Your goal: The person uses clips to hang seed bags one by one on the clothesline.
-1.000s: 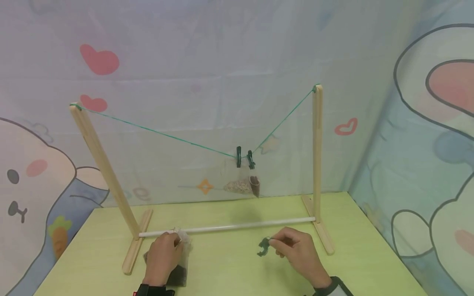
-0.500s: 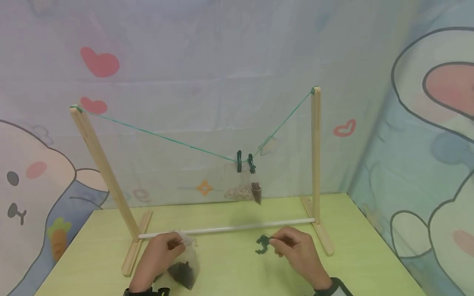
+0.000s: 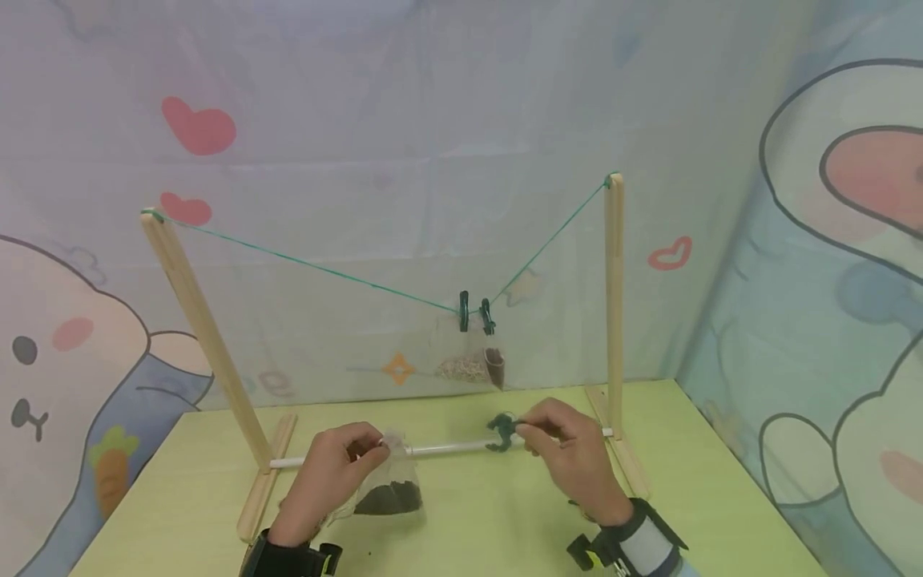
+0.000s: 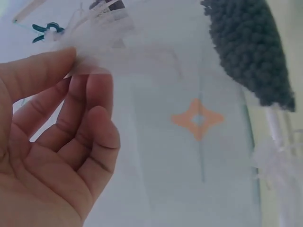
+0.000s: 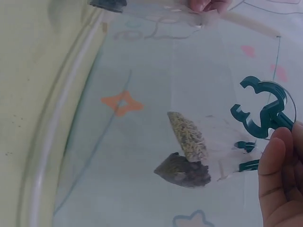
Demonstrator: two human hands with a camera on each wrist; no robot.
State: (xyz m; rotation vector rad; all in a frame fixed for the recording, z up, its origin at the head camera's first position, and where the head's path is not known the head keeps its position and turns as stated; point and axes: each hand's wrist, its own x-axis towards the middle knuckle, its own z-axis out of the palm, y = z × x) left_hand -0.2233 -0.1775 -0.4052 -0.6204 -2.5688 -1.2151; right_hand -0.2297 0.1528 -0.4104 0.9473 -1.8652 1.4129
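My left hand (image 3: 335, 473) pinches the gathered top of a small sheer bag (image 3: 389, 497), which hangs upright with dark granules in its bottom. The granules look grey and pebbly in the left wrist view, where the bag (image 4: 251, 52) spreads beyond my fingertips. Between thumb and fingers, my right hand (image 3: 573, 457) holds a dark green clip (image 3: 501, 431) by its handles. Seen from the right wrist, this clip (image 5: 265, 106) has its curved jaws apart with nothing between them. Both hands are over the white rod, bag and clip a short way apart.
A green line (image 3: 317, 260) sags between two wooden posts (image 3: 614, 304). Two green clips (image 3: 464, 311) hold a bag of pale grains (image 3: 461, 369) and a bag of brown bits (image 3: 494, 367) from it. A white rod (image 3: 454, 449) joins the posts' feet.
My left hand has lifted the bag of dark granules off the table and carried it right. My right hand has risen slightly with the green clip and moved a little left.
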